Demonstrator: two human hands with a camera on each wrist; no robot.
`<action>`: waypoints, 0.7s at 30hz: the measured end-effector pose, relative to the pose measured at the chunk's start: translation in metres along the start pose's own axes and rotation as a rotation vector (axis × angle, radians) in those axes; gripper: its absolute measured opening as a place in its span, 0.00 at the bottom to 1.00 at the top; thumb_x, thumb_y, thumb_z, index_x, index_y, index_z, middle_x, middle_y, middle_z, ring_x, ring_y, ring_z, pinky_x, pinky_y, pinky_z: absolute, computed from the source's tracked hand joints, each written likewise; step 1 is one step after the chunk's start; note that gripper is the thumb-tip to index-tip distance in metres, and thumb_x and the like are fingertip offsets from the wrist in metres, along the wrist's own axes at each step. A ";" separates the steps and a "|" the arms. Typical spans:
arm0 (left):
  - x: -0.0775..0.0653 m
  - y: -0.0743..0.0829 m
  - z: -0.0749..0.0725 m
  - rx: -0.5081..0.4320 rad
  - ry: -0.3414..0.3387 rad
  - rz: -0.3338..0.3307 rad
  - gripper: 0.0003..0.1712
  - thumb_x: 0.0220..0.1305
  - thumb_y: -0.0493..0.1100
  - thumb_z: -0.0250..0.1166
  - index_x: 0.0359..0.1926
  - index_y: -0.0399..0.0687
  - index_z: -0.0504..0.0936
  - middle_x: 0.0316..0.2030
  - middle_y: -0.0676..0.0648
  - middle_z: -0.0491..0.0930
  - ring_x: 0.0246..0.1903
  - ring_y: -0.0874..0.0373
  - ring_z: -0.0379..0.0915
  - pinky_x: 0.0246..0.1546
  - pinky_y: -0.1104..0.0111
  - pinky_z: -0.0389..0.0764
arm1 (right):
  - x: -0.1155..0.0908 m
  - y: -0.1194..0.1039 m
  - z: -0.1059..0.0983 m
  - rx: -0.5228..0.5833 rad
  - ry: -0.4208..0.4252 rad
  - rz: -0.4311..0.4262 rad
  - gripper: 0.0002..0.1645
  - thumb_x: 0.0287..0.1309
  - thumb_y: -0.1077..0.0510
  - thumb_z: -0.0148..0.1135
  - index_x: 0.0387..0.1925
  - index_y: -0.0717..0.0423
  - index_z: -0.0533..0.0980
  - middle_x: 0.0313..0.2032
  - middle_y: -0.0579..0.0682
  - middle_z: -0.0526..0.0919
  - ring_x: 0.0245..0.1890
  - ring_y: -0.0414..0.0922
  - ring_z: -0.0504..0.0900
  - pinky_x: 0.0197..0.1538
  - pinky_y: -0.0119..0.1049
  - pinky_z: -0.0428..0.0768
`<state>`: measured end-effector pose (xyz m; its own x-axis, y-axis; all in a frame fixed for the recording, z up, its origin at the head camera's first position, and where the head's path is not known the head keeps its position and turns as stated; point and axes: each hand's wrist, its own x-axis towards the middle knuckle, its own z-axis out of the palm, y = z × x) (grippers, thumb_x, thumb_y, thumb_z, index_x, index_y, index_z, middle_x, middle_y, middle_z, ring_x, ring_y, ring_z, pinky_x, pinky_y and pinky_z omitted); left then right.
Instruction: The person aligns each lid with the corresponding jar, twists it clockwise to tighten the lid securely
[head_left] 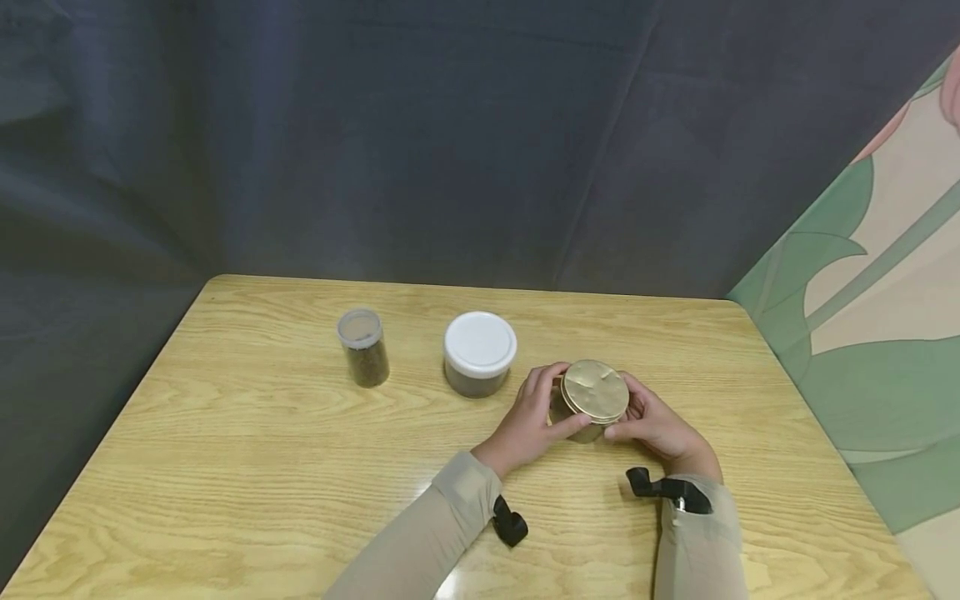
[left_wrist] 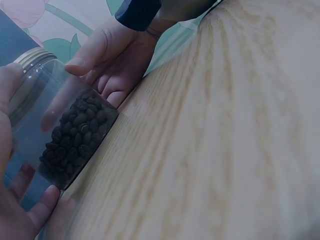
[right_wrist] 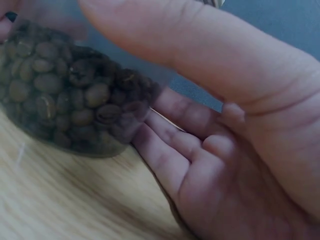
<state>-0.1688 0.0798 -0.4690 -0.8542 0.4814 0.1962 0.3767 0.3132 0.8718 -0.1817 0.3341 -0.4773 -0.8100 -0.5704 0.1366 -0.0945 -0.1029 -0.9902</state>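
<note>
A clear jar (head_left: 590,432) with a gold lid (head_left: 596,389) stands on the right part of the table, between both hands. Dark coffee beans (left_wrist: 80,137) fill its lower part, as the left wrist view shows. My left hand (head_left: 531,425) grips the jar from the left, thumb across the front near the lid and fingers at the far side. From the right, my right hand (head_left: 663,427) holds the jar, its thumb at the front and its fingers round the side. Some fingertips are hidden behind the jar.
Left of the hands stands a tub with a white lid (head_left: 480,342). Further left is a slim clear container (head_left: 366,354) with dark contents. The wooden table (head_left: 247,433) ends at a dark curtain (head_left: 420,150); a floral panel (head_left: 885,333) is on the right.
</note>
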 end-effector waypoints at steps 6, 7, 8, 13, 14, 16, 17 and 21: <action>-0.001 -0.001 0.000 -0.005 0.007 0.008 0.45 0.72 0.55 0.63 0.78 0.46 0.51 0.71 0.40 0.58 0.67 0.50 0.60 0.68 0.58 0.69 | 0.002 -0.001 0.000 -0.001 -0.004 -0.024 0.44 0.52 0.80 0.66 0.68 0.55 0.66 0.62 0.45 0.75 0.62 0.38 0.74 0.64 0.27 0.72; -0.001 -0.001 0.000 -0.009 0.007 0.007 0.44 0.73 0.55 0.62 0.78 0.46 0.51 0.71 0.40 0.58 0.68 0.50 0.60 0.68 0.58 0.69 | 0.002 0.000 0.000 -0.003 -0.002 -0.026 0.43 0.52 0.80 0.66 0.68 0.56 0.66 0.62 0.45 0.75 0.62 0.38 0.74 0.64 0.28 0.73; -0.001 -0.002 0.000 -0.014 0.007 0.006 0.44 0.73 0.55 0.62 0.78 0.46 0.51 0.71 0.40 0.58 0.68 0.50 0.60 0.69 0.58 0.68 | 0.003 0.000 0.000 -0.007 0.002 -0.026 0.43 0.52 0.81 0.66 0.67 0.56 0.66 0.62 0.45 0.75 0.62 0.38 0.74 0.64 0.28 0.73; 0.000 -0.005 0.001 -0.026 0.003 0.000 0.42 0.75 0.55 0.59 0.78 0.44 0.51 0.72 0.38 0.58 0.70 0.49 0.58 0.70 0.57 0.66 | 0.003 -0.001 0.003 -0.055 0.051 0.003 0.42 0.51 0.81 0.66 0.65 0.55 0.67 0.61 0.44 0.75 0.62 0.37 0.73 0.65 0.26 0.71; 0.000 -0.005 0.002 -0.027 0.005 -0.001 0.42 0.76 0.55 0.58 0.78 0.43 0.51 0.72 0.38 0.57 0.71 0.49 0.58 0.71 0.57 0.66 | 0.004 -0.002 0.003 -0.072 0.066 0.014 0.42 0.51 0.81 0.66 0.65 0.55 0.67 0.61 0.44 0.75 0.63 0.37 0.73 0.65 0.26 0.71; 0.001 -0.006 0.002 -0.026 0.015 0.001 0.41 0.77 0.54 0.57 0.78 0.42 0.50 0.72 0.37 0.57 0.72 0.48 0.57 0.71 0.57 0.65 | 0.005 -0.004 0.005 -0.101 0.099 0.033 0.42 0.51 0.80 0.67 0.65 0.55 0.67 0.61 0.44 0.75 0.63 0.36 0.73 0.66 0.25 0.70; 0.001 -0.006 0.003 -0.026 0.023 -0.001 0.41 0.77 0.54 0.56 0.78 0.42 0.50 0.72 0.37 0.58 0.72 0.48 0.57 0.71 0.57 0.65 | 0.005 -0.004 0.006 -0.115 0.117 0.042 0.42 0.51 0.79 0.68 0.65 0.55 0.67 0.61 0.44 0.75 0.63 0.36 0.72 0.66 0.25 0.70; 0.002 -0.007 0.003 -0.046 0.058 -0.020 0.40 0.78 0.54 0.54 0.78 0.41 0.50 0.73 0.37 0.58 0.72 0.47 0.58 0.72 0.57 0.64 | 0.009 -0.006 0.011 -0.167 0.179 0.056 0.42 0.51 0.77 0.70 0.67 0.58 0.66 0.61 0.44 0.75 0.62 0.37 0.73 0.65 0.26 0.71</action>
<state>-0.1719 0.0810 -0.4761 -0.8814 0.4266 0.2028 0.3435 0.2841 0.8951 -0.1821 0.3203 -0.4696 -0.9049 -0.4163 0.0889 -0.1290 0.0690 -0.9892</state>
